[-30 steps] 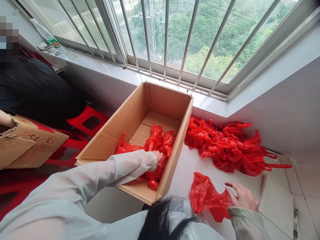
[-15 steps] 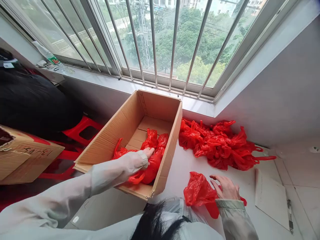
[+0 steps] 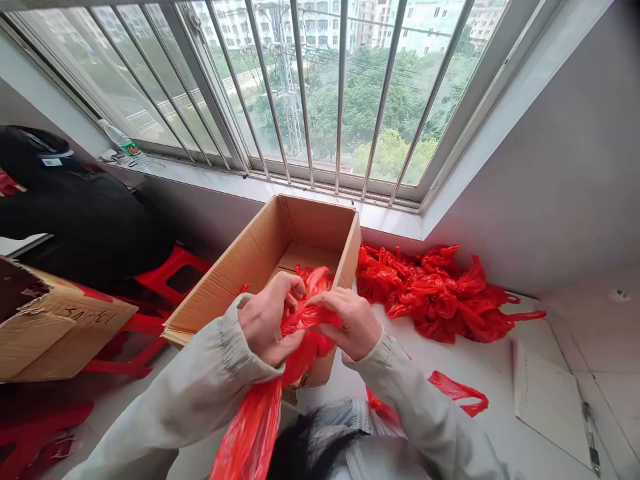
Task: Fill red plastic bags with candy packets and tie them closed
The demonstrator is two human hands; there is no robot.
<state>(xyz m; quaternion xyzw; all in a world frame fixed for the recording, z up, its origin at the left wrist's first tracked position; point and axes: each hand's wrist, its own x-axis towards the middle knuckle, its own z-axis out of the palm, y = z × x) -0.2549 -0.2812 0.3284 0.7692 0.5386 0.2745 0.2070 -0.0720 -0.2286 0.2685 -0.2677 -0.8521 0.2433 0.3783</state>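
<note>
1. One person in black (image 3: 100, 213) is showing at far left, a marked carton (image 3: 75, 337) is sitting just below, and red stools (image 3: 173, 277) are standing beside it.
2. Up on the windowsill (image 3: 200, 172), a labelled bottle (image 3: 127, 143) is leaning near the bars.
3. Now the open cardboard box (image 3: 215, 293): it's standing below the window, its near end hiding behind the hands.
4. Here's the left hand (image 3: 270, 317), curling tightly around bunched plastic; red film (image 3: 250, 427) is trailing under its wrist, whether from the same bag I'm not able to tell.
5. And there's the red plastic bag (image 3: 303, 323), bunching up between both hands over the box's near end.
6. The right hand (image 3: 354, 321) is pinching it from the other side, thumb and fingers closing narrowly on the film.
7. Beyond, a pile of red bags (image 3: 435, 293) is lying beside the box, while a loose red bag (image 3: 457, 390) is poking out past the right forearm.
8. Far right, a notebook (image 3: 547, 400) is lying flat, a pen (image 3: 591, 437) resting just beside it.
</note>
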